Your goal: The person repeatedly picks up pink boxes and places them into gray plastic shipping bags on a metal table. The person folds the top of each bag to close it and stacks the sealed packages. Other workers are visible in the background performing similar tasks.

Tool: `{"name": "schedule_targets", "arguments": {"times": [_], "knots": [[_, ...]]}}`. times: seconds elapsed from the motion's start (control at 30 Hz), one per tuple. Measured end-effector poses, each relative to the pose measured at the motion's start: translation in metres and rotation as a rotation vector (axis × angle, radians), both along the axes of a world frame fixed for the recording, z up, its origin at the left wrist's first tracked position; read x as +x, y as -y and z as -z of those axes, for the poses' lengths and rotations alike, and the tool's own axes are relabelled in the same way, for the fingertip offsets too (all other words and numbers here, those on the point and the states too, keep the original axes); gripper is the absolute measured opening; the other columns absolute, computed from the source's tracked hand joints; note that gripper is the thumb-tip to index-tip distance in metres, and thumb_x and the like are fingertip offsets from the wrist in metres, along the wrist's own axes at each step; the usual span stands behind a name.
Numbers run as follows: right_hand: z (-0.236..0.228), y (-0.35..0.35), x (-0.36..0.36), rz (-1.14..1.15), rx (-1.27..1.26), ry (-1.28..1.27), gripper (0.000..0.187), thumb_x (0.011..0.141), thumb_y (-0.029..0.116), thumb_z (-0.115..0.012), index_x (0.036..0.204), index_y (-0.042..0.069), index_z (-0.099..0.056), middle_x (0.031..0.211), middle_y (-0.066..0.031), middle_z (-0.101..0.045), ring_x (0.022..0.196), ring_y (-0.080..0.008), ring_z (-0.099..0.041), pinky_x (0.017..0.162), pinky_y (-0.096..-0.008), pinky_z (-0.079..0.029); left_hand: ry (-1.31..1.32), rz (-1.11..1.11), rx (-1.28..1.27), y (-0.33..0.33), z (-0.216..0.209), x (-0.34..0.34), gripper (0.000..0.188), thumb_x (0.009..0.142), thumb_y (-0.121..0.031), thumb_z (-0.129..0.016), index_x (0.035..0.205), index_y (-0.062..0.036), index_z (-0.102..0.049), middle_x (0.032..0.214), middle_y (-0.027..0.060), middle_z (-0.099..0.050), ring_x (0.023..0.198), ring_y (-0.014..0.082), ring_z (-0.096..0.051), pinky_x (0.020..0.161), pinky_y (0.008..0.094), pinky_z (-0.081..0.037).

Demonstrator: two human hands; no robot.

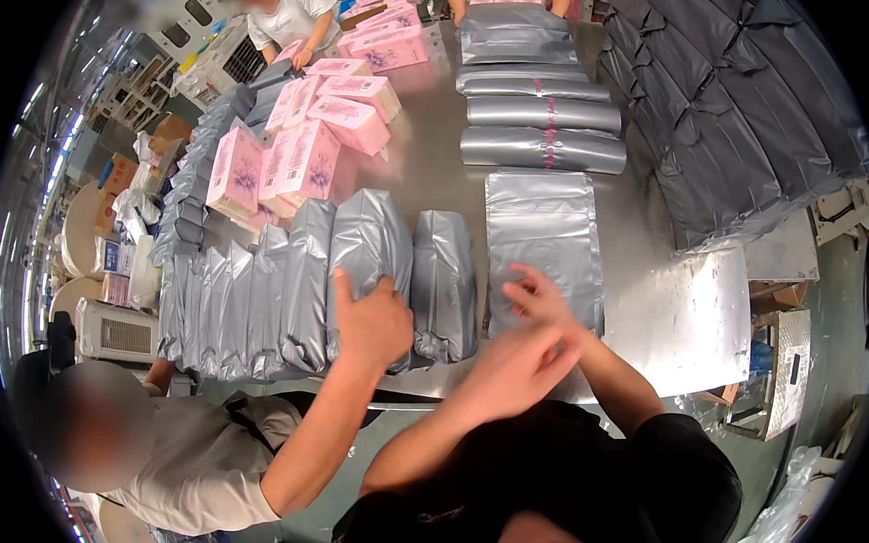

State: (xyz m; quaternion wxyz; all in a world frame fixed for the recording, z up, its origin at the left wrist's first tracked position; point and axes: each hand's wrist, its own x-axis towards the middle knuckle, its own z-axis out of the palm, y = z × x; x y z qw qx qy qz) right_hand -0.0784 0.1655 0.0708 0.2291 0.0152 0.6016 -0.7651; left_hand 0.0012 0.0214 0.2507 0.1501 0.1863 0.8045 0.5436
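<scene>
My left hand (525, 372) is raised in front of the table edge, wrist crossing toward the right. It is smeared by motion, so whether its fingers grip anything cannot be told. Just beyond it, my right hand (543, 300) hovers over a flat grey plastic mailing bag (542, 218), fingers apart and nothing held. A filled grey bag (444, 281) stands upright to the left of my hands. Another bulging grey bag (371, 231) beside it is touched by a co-worker's hand (374, 317).
Rolled bundles of grey bags (542, 149) lie farther back. Pink boxes (304, 162) are heaped at the left, behind a row of filled grey bags (232, 303). A tall dark bag pile (736, 119) rises at the right. The co-worker (198, 455) stands close on my left.
</scene>
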Motion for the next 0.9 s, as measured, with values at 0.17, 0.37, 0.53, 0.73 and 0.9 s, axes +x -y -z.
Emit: {"name": "schedule_targets", "arguments": {"times": [0.17,0.37,0.53,0.73,0.9], "knots": [[0.06,-0.084,-0.032,0.38,0.556,-0.277,0.038,0.094,0.028,-0.075,0.121,0.001,-0.069,0.081,-0.007,-0.069,0.073,-0.0129,-0.061,0.07,-0.0291,-0.051,-0.512,-0.482,-0.089,-0.072,0.013,-0.214,0.029,0.092,-0.025,-0.068,0.114,-0.0051,-0.068,0.107,0.0146,-0.071,0.093,0.031,-0.067,0.084,0.0424,-0.053],[0.064,-0.137,-0.012,0.495,0.534,-0.215,0.031,0.096,0.02,-0.071,0.12,0.0,-0.069,0.086,-0.0017,-0.067,0.078,-0.0098,-0.058,0.072,-0.0269,-0.05,-0.076,-1.149,-0.88,0.143,0.149,-0.422,0.052,0.085,-0.03,-0.07,0.132,-0.0146,-0.056,0.129,0.0236,-0.058,0.119,0.0411,-0.063,0.096,0.0522,-0.054],[0.052,-0.169,0.02,0.713,0.525,-0.15,0.024,0.099,0.009,-0.064,0.121,0.0,-0.066,0.084,0.0013,-0.063,0.067,-0.0051,-0.054,0.061,-0.0217,-0.046,0.076,-1.208,-0.816,0.154,0.17,-0.482,0.05,0.09,-0.025,-0.068,0.136,-0.0178,-0.048,0.132,0.0243,-0.056,0.12,0.0415,-0.06,0.094,0.0537,-0.052],[0.017,-0.141,0.014,0.64,0.39,-0.036,0.022,0.098,0.007,-0.066,0.119,0.0,-0.069,0.088,-0.0012,-0.068,0.073,-0.0065,-0.059,0.068,-0.0225,-0.048,-0.445,-1.099,-0.61,0.234,0.158,-0.506,0.036,0.088,-0.024,-0.064,0.117,-0.0035,-0.059,0.115,0.0243,-0.07,0.107,0.0447,-0.066,0.092,0.051,-0.051],[-0.06,-0.129,-0.032,0.473,0.502,-0.482,0.021,0.095,0.007,-0.072,0.115,0.001,-0.073,0.097,-0.0076,-0.074,0.081,-0.0115,-0.067,0.076,-0.0256,-0.053,-0.551,-0.862,-0.016,0.182,-0.024,-0.47,0.02,0.084,-0.019,-0.067,0.092,-0.0006,-0.067,0.079,0.0064,-0.064,0.073,0.0194,-0.059,0.068,0.0336,-0.047]]}}
